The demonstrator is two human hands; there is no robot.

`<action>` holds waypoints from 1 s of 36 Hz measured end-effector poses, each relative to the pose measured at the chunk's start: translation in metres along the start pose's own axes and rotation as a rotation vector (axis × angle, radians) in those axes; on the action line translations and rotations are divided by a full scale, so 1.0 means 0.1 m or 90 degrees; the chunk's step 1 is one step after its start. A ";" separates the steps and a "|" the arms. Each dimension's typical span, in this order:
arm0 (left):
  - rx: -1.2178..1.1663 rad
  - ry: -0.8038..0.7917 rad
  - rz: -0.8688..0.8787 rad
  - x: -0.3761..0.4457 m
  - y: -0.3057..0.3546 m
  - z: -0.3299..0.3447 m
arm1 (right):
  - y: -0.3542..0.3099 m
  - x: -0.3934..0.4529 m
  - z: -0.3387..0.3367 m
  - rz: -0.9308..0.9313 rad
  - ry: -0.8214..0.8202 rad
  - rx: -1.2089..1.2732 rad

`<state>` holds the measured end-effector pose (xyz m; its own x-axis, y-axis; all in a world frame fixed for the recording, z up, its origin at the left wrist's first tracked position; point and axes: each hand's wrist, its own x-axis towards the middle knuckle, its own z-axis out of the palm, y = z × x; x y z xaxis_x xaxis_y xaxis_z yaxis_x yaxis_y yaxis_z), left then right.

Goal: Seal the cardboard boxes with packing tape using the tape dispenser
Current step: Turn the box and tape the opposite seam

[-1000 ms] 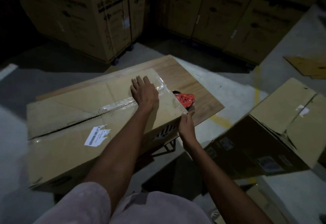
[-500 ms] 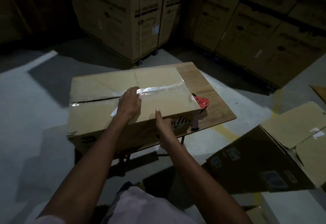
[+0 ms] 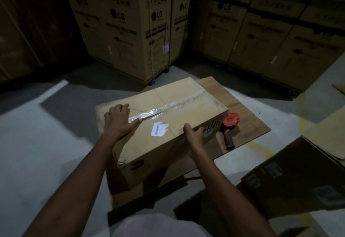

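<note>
Dim warehouse, grey concrete floor (image 3: 46, 134), stacked LG cartons (image 3: 130, 31) behind

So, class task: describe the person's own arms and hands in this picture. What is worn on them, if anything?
Both arms are bare from the bottom of the frame to the wrist; no sleeves show on them. The left hand and right hand wear no gloves, and no watch, ring or band is visible. Pale pinkish clothing shows at the bottom edge.

One camera — up on the person's head

It looks forward and down, close over the cardboard box (image 3: 162, 117) on the worktop (image 3: 248, 117) — big stacked boxes (image 3: 130, 31) stand farther back.
</note>
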<state>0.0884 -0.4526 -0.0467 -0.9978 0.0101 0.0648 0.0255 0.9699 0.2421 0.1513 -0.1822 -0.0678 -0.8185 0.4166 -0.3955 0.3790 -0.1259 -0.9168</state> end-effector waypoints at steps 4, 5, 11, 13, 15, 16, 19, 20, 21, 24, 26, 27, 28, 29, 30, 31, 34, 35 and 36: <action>0.037 -0.002 0.053 0.02 -0.18 -0.04 | -0.19 0.09 0.22 -0.006 0.022 0.026; 0.038 -0.009 0.054 0.01 -0.19 -0.04 | -0.22 0.09 0.28 -0.004 0.029 0.032; -0.013 -0.026 -0.010 -0.04 -0.17 0.05 | -0.06 -0.17 0.76 0.076 -0.037 -0.002; -0.020 -0.021 -0.025 -0.08 -0.16 0.07 | 0.13 -0.30 0.87 0.055 -0.048 -0.047; -0.020 -0.016 -0.044 -0.15 -0.14 0.08 | 0.28 -0.36 0.89 0.026 -0.057 -0.072; -0.019 -0.014 -0.057 -0.19 -0.12 0.08 | 0.33 -0.36 0.86 0.003 -0.058 -0.080; -0.003 -0.015 -0.110 -0.36 0.01 0.10 | 0.32 -0.24 0.68 -0.069 -0.070 -0.064; 0.007 -0.014 -0.125 -0.42 0.07 0.10 | 0.28 -0.21 0.61 -0.083 -0.084 -0.054; 0.018 -0.015 -0.138 -0.49 0.14 0.11 | 0.25 -0.18 0.54 -0.095 -0.101 -0.047; 0.049 -0.022 -0.144 -0.70 0.28 0.14 | 0.09 -0.09 0.33 -0.148 -0.135 -0.046; 0.060 -0.033 -0.119 -0.81 0.33 0.16 | -0.04 -0.02 0.18 -0.186 -0.136 -0.078; 0.063 -0.039 -0.105 -0.85 0.36 0.16 | -0.11 0.02 0.11 -0.189 -0.137 -0.100; 0.066 -0.043 -0.091 -0.89 0.39 0.16 | -0.18 0.06 0.04 -0.187 -0.139 -0.124; 0.068 -0.044 -0.079 -0.93 0.43 0.16 | -0.24 0.10 -0.02 -0.191 -0.141 -0.149; 0.069 -0.041 -0.070 -0.97 0.48 0.17 | -0.29 0.15 -0.08 -0.198 -0.138 -0.180; 0.070 -0.036 -0.062 -1.01 0.53 0.17 | -0.32 0.19 -0.14 -0.211 -0.133 -0.216; 0.078 -0.007 -0.052 -1.13 0.72 0.20 | -0.36 0.22 -0.26 -0.279 -0.092 -0.361; 0.079 0.007 -0.054 -1.17 0.78 0.22 | -0.35 0.21 -0.29 -0.289 -0.077 -0.395; 0.074 0.022 -0.058 -1.21 0.85 0.25 | -0.34 0.16 -0.33 -0.293 -0.066 -0.419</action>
<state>0.2099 -0.3655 -0.0581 -0.9930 -0.0857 0.0815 -0.0742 0.9882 0.1343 0.1391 -0.1412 -0.0409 -0.9781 0.2074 -0.0191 0.1440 0.6072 -0.7814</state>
